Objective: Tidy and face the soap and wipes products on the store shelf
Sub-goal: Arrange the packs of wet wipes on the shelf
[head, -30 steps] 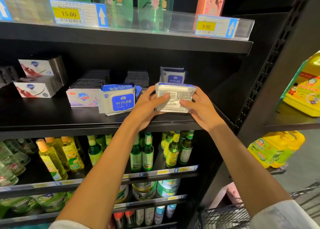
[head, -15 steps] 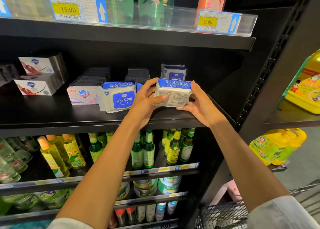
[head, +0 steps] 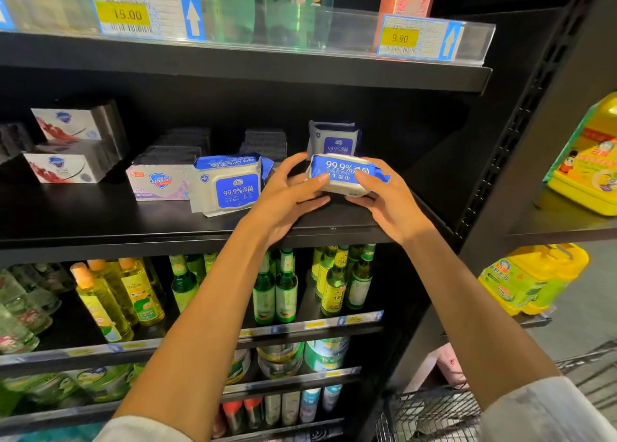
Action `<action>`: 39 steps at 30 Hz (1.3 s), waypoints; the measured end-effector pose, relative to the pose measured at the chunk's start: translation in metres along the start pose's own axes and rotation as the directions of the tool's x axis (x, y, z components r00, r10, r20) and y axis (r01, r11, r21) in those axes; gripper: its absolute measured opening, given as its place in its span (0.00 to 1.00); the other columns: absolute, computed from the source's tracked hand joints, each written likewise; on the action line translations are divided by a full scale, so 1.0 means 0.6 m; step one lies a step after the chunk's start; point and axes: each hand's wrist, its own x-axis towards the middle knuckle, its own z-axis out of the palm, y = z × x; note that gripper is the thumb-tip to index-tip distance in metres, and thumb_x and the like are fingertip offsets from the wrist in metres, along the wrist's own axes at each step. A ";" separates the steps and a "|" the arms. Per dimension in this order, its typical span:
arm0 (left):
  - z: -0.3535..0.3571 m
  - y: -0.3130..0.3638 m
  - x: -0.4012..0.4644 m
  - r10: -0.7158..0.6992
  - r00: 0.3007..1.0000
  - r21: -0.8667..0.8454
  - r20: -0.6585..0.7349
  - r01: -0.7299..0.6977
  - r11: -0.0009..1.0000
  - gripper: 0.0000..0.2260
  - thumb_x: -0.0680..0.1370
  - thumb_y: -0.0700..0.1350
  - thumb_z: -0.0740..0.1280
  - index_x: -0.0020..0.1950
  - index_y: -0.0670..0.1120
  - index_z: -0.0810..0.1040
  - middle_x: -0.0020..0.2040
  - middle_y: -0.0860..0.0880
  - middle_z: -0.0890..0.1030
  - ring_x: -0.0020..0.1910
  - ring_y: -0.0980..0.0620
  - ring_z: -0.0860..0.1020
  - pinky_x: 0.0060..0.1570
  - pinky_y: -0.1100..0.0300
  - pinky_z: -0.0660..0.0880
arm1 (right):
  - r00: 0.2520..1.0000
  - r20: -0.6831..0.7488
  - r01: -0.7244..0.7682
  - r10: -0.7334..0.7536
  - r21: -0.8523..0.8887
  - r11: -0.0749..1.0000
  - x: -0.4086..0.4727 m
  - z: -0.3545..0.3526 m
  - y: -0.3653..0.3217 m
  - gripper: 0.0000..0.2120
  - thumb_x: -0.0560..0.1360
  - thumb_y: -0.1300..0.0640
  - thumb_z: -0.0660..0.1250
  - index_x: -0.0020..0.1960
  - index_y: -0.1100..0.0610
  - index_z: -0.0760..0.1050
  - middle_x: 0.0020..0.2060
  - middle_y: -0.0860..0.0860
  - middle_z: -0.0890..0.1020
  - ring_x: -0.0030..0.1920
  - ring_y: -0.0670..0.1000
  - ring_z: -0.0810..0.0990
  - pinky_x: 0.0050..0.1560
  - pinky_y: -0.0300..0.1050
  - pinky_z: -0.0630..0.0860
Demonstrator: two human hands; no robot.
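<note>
You face a black store shelf (head: 100, 221) at mid-frame, with green bottles (head: 283, 288) on the tier below and a 9.90 price tag (head: 417, 37) at upper right. Just right of center, your left hand (head: 283, 197) and right hand (head: 387, 201) both clamp one wipes pack (head: 344, 174) — blue label up — while a second wipes pack (head: 230, 187) and a soap box (head: 157, 182) stand left of it.
</note>
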 end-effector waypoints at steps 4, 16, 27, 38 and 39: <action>0.005 0.007 -0.002 -0.075 0.996 -0.055 -0.047 0.072 0.996 0.31 0.74 0.48 0.76 0.75 0.47 0.72 0.67 0.40 0.79 0.64 0.44 0.83 0.61 0.44 0.82 | 0.999 0.028 0.038 -0.036 -0.076 0.996 -0.004 0.002 0.001 0.24 0.77 0.53 0.74 0.70 0.56 0.75 0.67 0.56 0.79 0.70 0.55 0.78 0.65 0.56 0.81; -0.008 -0.003 0.008 0.036 0.998 0.044 -0.058 -0.033 0.998 0.20 0.79 0.37 0.72 0.70 0.44 0.76 0.68 0.44 0.79 0.69 0.45 0.78 0.62 0.45 0.81 | 0.999 0.013 0.032 -0.030 -0.146 0.989 -0.003 0.009 -0.005 0.25 0.77 0.45 0.70 0.73 0.46 0.71 0.68 0.49 0.77 0.71 0.51 0.77 0.57 0.49 0.84; -0.004 -0.002 0.004 0.101 0.994 0.018 -0.041 -0.101 0.995 0.29 0.78 0.35 0.73 0.76 0.52 0.70 0.70 0.49 0.77 0.68 0.47 0.79 0.61 0.45 0.82 | 0.999 0.034 -0.012 0.013 -0.047 0.999 -0.013 0.007 -0.013 0.25 0.80 0.59 0.72 0.74 0.50 0.71 0.66 0.54 0.81 0.68 0.53 0.81 0.53 0.51 0.85; 0.005 -0.008 0.004 0.175 0.973 0.241 -0.152 -0.136 0.961 0.27 0.74 0.39 0.79 0.70 0.51 0.73 0.63 0.46 0.82 0.60 0.47 0.84 0.58 0.44 0.83 | 0.998 0.064 0.018 -0.009 -0.129 0.992 -0.010 0.008 -0.011 0.33 0.73 0.55 0.76 0.75 0.46 0.68 0.69 0.52 0.77 0.70 0.52 0.78 0.57 0.54 0.84; 0.005 -0.008 0.002 0.192 0.967 0.241 -0.169 -0.149 0.959 0.27 0.74 0.39 0.79 0.69 0.51 0.73 0.63 0.47 0.82 0.60 0.48 0.84 0.57 0.45 0.84 | 0.998 0.066 0.006 0.004 -0.149 0.989 -0.009 0.009 -0.012 0.35 0.73 0.53 0.77 0.76 0.45 0.67 0.69 0.52 0.77 0.70 0.51 0.79 0.57 0.52 0.84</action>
